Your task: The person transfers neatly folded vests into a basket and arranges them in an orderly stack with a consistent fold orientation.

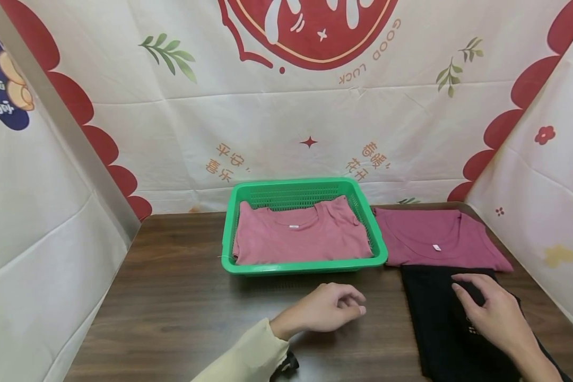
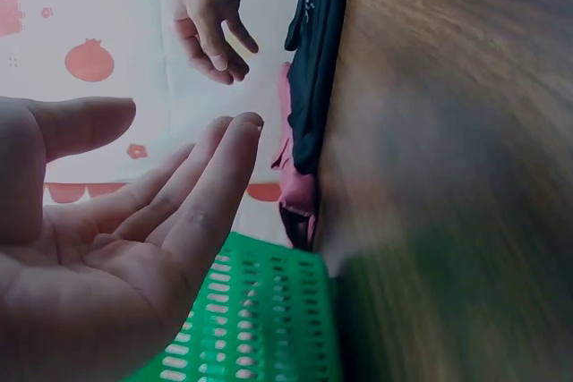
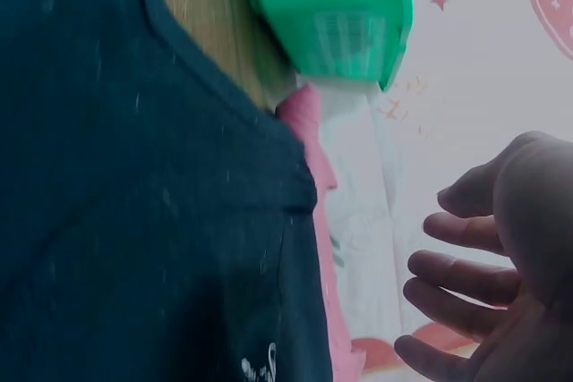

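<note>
While right grip (image 1: 494, 314) hovers slack above black garment (image 1: 432, 329) on table (image 1: 172, 302), holding nothing, left grip (image 1: 326, 309) hangs relaxed, likewise bare, before green basket (image 1: 305, 268). Pink shirt (image 1: 301, 241): inside basket. Step, apparently: reach for black garment. Next move likely calls for pinching its edges.

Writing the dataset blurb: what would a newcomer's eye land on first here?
Likely the bright green plastic basket at the back of the brown table, with a pink T-shirt inside. Next, the black shirt on the table's right side, the right hand hovering above it, and the darker pink T-shirt behind it. The left hand is empty, in front of the basket.
</note>
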`<state>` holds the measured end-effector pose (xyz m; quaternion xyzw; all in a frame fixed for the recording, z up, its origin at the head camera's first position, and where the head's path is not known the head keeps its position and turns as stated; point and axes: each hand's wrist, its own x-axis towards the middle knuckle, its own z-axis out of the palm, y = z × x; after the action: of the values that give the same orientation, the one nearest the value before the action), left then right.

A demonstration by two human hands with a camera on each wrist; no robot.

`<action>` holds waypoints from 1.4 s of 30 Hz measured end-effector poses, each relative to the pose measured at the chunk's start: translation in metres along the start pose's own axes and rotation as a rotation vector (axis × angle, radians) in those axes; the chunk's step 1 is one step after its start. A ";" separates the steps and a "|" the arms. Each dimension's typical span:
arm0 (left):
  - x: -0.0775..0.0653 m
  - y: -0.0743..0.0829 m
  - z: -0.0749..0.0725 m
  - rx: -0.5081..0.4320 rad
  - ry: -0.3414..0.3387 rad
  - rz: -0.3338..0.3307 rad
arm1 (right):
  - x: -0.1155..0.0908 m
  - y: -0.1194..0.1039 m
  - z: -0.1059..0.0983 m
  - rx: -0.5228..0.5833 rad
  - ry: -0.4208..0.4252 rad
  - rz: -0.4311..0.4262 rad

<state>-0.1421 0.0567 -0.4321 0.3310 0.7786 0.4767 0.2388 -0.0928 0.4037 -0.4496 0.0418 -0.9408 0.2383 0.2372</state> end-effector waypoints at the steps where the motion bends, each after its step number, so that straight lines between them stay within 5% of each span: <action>1: 0.003 0.000 0.002 -0.016 -0.002 -0.013 | -0.001 0.003 -0.001 -0.005 -0.007 0.007; 8: 0.026 0.001 0.017 -0.125 -0.011 -0.099 | -0.003 0.015 -0.008 -0.073 -0.097 0.090; 18: 0.049 0.000 0.035 -0.127 0.014 -0.165 | -0.001 0.031 -0.019 -0.123 -0.207 0.174; 26: 0.063 0.004 0.049 -0.371 0.051 -0.255 | -0.007 0.049 -0.026 -0.162 -0.243 0.241; 36: 0.077 0.007 0.079 -0.528 0.189 -0.326 | -0.011 0.066 -0.034 -0.253 -0.352 0.456; 42: 0.079 0.006 0.089 -0.624 0.181 -0.346 | -0.018 0.075 -0.032 -0.270 -0.428 0.652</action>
<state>-0.1313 0.1694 -0.4695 0.0625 0.6580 0.6711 0.3356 -0.0779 0.4842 -0.4652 -0.2415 -0.9557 0.1614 -0.0485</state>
